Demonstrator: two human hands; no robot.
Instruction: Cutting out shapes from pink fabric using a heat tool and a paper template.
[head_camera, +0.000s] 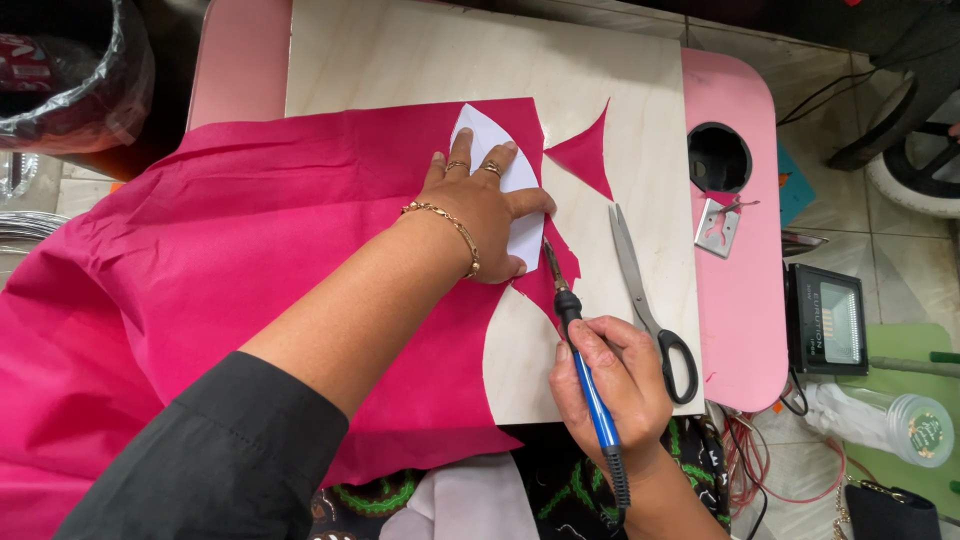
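Materials and surface finish, work area on the table

The magenta cloth (250, 260) is matt woven fabric with soft creases; on it lies a white paper template (505, 180), smooth and flat. Beneath both, the plywood board (600, 90) shows pale, smooth unfinished wood over a glossy pink plastic table (740, 300). At 3 o'clock of the template, the scissors (645, 300) have bright metal blades and black plastic handles. The heated cutting tool (585, 370) has a blue plastic grip and metal tip.

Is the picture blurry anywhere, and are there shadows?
Head view: sharp and evenly lit; the left hand on the white paper template and the right hand holding the blue-handled hot tool cast only soft shadows; straight edges bow slightly toward the corners.
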